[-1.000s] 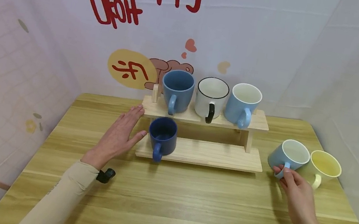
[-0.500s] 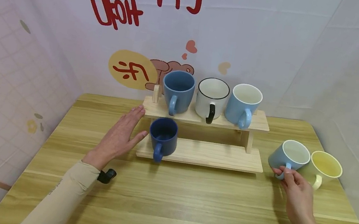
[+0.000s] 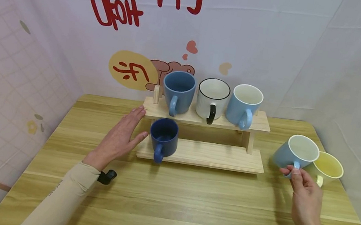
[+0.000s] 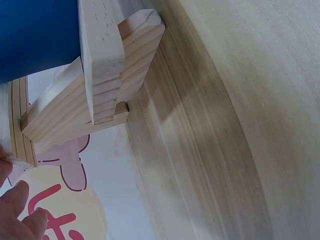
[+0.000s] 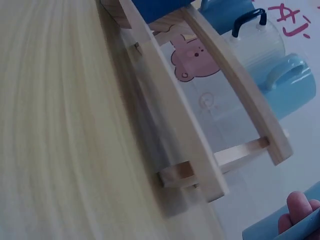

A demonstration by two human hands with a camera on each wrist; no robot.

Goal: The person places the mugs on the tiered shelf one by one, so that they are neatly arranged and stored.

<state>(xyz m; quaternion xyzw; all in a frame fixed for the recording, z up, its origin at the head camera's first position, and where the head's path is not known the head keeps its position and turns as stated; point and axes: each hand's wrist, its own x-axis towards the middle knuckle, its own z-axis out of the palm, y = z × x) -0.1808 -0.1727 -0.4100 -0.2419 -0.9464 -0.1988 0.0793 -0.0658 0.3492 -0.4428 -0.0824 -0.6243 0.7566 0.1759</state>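
Observation:
My right hand (image 3: 307, 199) pinches the handle of a light blue mug (image 3: 289, 154) with a white inside, at the right of the table. The mug tilts slightly and overlaps a yellow mug (image 3: 330, 166) behind it. In the right wrist view, fingertips (image 5: 299, 206) show at the light blue mug's handle. My left hand (image 3: 116, 139) has its fingers stretched out, with the fingertips at the left end of the wooden rack's upper shelf (image 3: 200, 122). Its thumb points at a dark blue mug (image 3: 166, 138) on the lower shelf (image 3: 216, 154).
The upper shelf bears a medium blue mug (image 3: 183, 95), a white mug with a black rim and handle (image 3: 207, 103), and a light blue mug (image 3: 236, 108), handles facing front. A printed cloth (image 3: 251, 32) hangs behind the wooden table (image 3: 186, 209).
My right hand has lifted the light blue mug a little and moved it slightly right, tilting it. The left hand and the mugs on the rack stay as they were.

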